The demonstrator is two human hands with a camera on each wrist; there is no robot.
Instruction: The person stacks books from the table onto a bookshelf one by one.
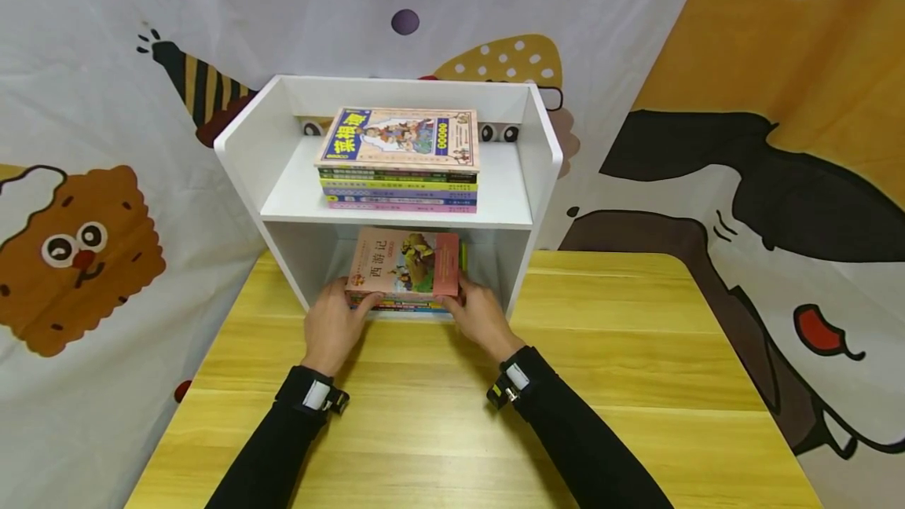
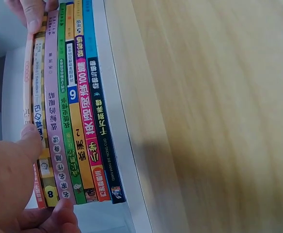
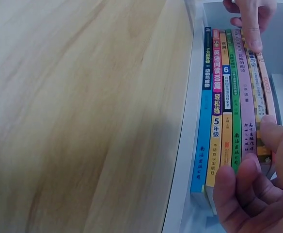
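Note:
A stack of several books (image 1: 404, 261) lies flat on the lower level of a white shelf (image 1: 396, 213), a pink-covered book on top. My left hand (image 1: 330, 328) holds the stack's left end, its thumb on the front spines near the top. At the right end my right hand (image 1: 483, 320) holds it likewise, thumb on the upper spines and fingers along the side. In the left wrist view the spines (image 2: 64, 111) run from pink and yellow through purple and green to dark blue. The right wrist view shows fingertips (image 3: 227, 184) against the ends of the books.
A second book stack (image 1: 399, 187) sits on the shelf's upper level, with a comic-style cover (image 1: 403, 136) on top. The shelf stands at the back of a wooden table (image 1: 424, 415). Behind it hangs a printed cloth (image 1: 339, 14) with cartoon figures.

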